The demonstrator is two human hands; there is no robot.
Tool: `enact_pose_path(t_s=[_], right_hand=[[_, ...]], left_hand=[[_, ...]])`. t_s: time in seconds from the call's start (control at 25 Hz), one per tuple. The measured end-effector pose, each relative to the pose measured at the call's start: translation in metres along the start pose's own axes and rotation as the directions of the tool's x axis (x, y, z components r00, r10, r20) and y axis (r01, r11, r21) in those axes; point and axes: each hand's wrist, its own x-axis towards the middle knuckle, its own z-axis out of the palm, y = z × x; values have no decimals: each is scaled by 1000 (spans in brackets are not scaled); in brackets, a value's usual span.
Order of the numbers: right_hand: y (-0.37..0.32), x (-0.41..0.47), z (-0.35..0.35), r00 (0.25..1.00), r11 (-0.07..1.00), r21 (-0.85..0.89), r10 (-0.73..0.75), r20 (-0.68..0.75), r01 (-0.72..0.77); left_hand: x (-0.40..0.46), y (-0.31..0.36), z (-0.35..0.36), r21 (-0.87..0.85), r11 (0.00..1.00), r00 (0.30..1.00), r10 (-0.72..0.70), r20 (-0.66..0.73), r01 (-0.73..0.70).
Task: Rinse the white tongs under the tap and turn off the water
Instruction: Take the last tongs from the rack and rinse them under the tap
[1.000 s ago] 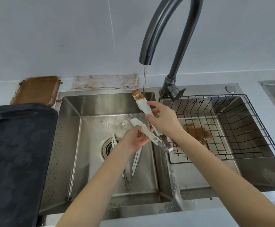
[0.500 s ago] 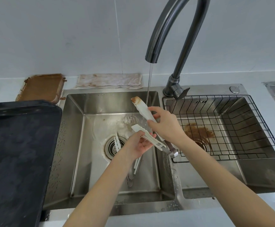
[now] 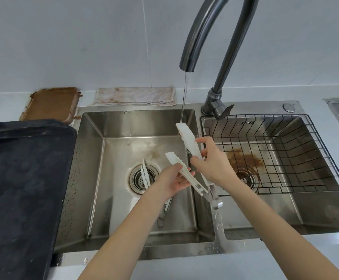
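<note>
Water runs in a thin stream (image 3: 184, 93) from the dark gooseneck tap (image 3: 209, 33) and lands on the tip of the upper arm of the white tongs (image 3: 188, 138). The tongs are held spread over the left basin (image 3: 95, 158), close to the divider between the basins, hinge end low and toward the front edge, tips pointing to the back wall. The right hand (image 3: 215, 164) is closed around the upper arm, fingers wrapped, thumb on top. The left hand (image 3: 174, 178) pinches the lower arm between thumb and fingers, palm partly open and facing up.

A second pair of tongs (image 3: 147, 176) lies on the floor of the left basin, one end over the drain (image 3: 139, 178). The right basin carries a black wire rack (image 3: 285, 150); brown residue (image 3: 243, 158) sits beneath it near that basin's drain.

A stained cloth (image 3: 134, 96) lies along the sink's back edge. A brown-smeared tray (image 3: 51, 104) sits at the back left corner, with a black baking tray (image 3: 23, 188) against the sink's left edge.
</note>
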Motion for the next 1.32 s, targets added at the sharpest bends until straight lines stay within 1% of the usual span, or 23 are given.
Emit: enact_pose_path(t_s=[0.08,0.12,0.2,0.28,0.32,0.44,0.52,0.6,0.68,0.76,0.88,0.96,1.04,1.12,1.2,1.28,1.32], right_hand=[[0,4,1,1000,999,35,28,15,-28],[-1,9,3,999,997,63,48,25,-50],[-6,20,9,994,978,178,103,48,-110],[-13,35,19,989,927,343,144,47,-151],[-16,43,24,988,912,384,152,20,-148],[-21,66,38,979,910,400,165,-117,-106],[-20,76,46,965,859,492,231,-125,-141],[-19,79,50,946,788,576,315,-74,-217],[-19,79,52,927,736,619,374,-34,-274],[-18,83,52,929,716,649,368,-39,-257],[-16,90,46,949,738,653,301,-97,-168],[-17,90,46,957,761,633,268,-109,-141],[-23,86,48,963,767,628,251,-101,-134],[-30,84,51,971,756,638,234,-56,-146],[-35,85,49,978,652,736,198,70,-185],[-34,85,44,972,496,836,114,206,-235],[-33,84,41,966,443,860,66,251,-254]], left_hand=[[-1,-2,1,173,976,984,152,-93,-134],[-1,-3,0,287,936,957,253,-141,-205],[-3,0,-1,493,810,873,452,-183,-317],[-6,8,-3,605,692,785,596,-169,-395],[-9,13,-2,631,647,750,644,-150,-428],[-21,24,0,728,480,657,752,-54,-489],[-31,28,5,773,377,619,785,27,-510],[-35,30,8,805,316,608,791,68,-502],[-36,33,9,831,288,604,794,72,-477],[-36,33,6,846,285,615,786,63,-451],[-36,31,1,858,283,620,783,51,-428],[-34,31,1,857,293,628,777,46,-424],[-34,29,5,860,265,622,779,75,-436],[-37,30,6,859,253,610,788,84,-446],[-38,35,1,846,283,599,799,53,-452],[-38,40,-5,823,324,587,810,14,-467],[-38,43,-7,808,341,579,815,1,-481]])
